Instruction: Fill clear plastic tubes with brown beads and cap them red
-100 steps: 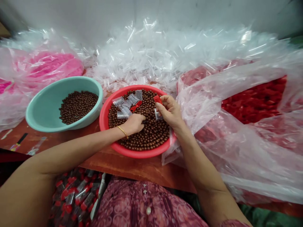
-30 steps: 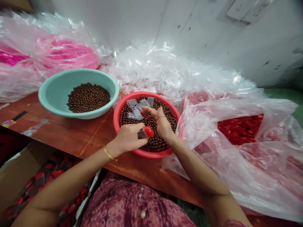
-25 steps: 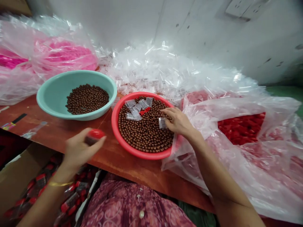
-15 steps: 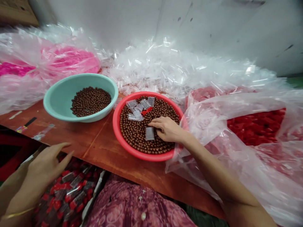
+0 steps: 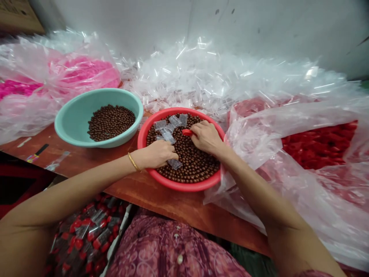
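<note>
A red basin (image 5: 150, 175) is filled with small round brown balls (image 5: 198, 165). Over its left side, my left hand (image 5: 159, 154) has its fingers closed on a small clear plastic case (image 5: 175, 164), held low over the balls. My right hand (image 5: 206, 137), over the right part of the basin, pinches a red cap (image 5: 187, 132) between thumb and fingers. Several other clear cases (image 5: 168, 135) lie on the balls at the back left, partly behind my left hand.
A teal bowl (image 5: 66, 123) with more brown balls stands left of the basin. Clear cases (image 5: 207, 73) are heaped behind. A plastic bag (image 5: 259, 146) of red caps lies at right, bags of pink pieces (image 5: 83, 73) at left. Below the table edge, a box holds red-capped cases (image 5: 92, 227).
My left hand has come from above the box at lower left into the basin and taken the clear case. My right hand has left that case, moved back and picked up a red cap.
</note>
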Available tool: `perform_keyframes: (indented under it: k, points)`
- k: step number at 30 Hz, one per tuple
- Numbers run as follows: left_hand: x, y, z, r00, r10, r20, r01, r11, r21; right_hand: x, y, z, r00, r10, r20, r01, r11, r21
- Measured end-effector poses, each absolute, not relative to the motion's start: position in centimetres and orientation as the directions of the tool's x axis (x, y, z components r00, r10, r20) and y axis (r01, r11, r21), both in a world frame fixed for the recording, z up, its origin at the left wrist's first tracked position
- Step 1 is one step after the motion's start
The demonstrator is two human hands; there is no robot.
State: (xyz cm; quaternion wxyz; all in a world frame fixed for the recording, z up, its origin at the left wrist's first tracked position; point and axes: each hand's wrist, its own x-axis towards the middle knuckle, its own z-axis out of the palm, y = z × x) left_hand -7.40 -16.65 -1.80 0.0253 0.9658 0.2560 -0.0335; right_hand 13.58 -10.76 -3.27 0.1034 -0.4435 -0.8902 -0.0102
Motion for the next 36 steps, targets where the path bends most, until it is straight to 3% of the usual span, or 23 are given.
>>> perform_keyframes:
  k: [2,4,5,7,10,12,17,21,24,27,29,31,36]
  points:
    - [-7.0,-16.7,-2.2,0.877,0.477,-0.068,0.478,-0.878,0.01,14.8,-11.4,-3.6,-0.467,0.837,0.284,0.757,0.545,-0.36]
    - [-6.5,-16.8,-2.5,0.881,0.467,-0.073,0.466,-0.884,-0.03,15.5,-11.8,-4.2,-0.314,0.912,0.263,0.604,0.405,-0.686]
    - [-6.3,-16.9,-2.6,0.877,0.472,-0.091,0.469,-0.882,-0.056,15.8,-12.0,-4.5,-0.248,0.945,0.213,0.498,0.313,-0.809]
    - [-5.7,-16.8,-2.6,0.84,0.519,-0.156,0.505,-0.854,-0.125,16.1,-12.1,-5.0,-0.175,0.977,0.118,0.308,0.169,-0.936]
    - [-4.4,-16.5,-2.3,0.733,0.628,-0.261,0.59,-0.778,-0.215,16.1,-12.0,-5.3,-0.118,0.989,0.09,0.205,0.113,-0.972]
    - [-3.1,-16.1,-2.1,0.68,0.659,-0.321,0.634,-0.748,-0.195,16.1,-12.0,-5.2,-0.093,0.989,0.116,0.205,0.133,-0.97]
    - [-0.1,-14.7,-3.2,0.663,0.681,-0.311,0.722,-0.692,0.024,16.2,-12.0,-4.8,-0.056,0.987,0.149,0.213,0.157,-0.964]
    - [-0.2,-12.7,-4.8,0.55,0.806,-0.218,0.807,-0.447,0.385,16.2,-12.0,-4.6,-0.06,0.989,0.135,0.208,0.145,-0.967]
    - [-1.0,-11.8,-5.4,0.55,0.812,-0.194,0.677,-0.298,0.673,16.1,-12.0,-4.5,-0.06,0.99,0.129,0.194,0.138,-0.971]
    - [-2.0,-11.9,-5.1,0.579,0.805,-0.133,0.314,-0.069,0.947,16.1,-12.0,-4.5,-0.062,0.989,0.138,0.197,0.148,-0.969]
    - [-2.7,-12.6,-4.6,0.561,0.819,-0.12,0.133,0.053,0.99,16.1,-12.1,-4.5,-0.071,0.986,0.148,0.218,0.16,-0.963]
    - [-3.4,-13.6,-3.9,0.537,0.834,-0.123,0.064,0.105,0.992,16.2,-12.1,-4.7,-0.085,0.986,0.142,0.228,0.158,-0.961]
    - [-4.7,-15.8,-2.9,0.517,0.851,-0.087,0.082,0.052,0.995,16.3,-12.4,-4.6,-0.151,0.977,0.15,0.166,0.174,-0.971]
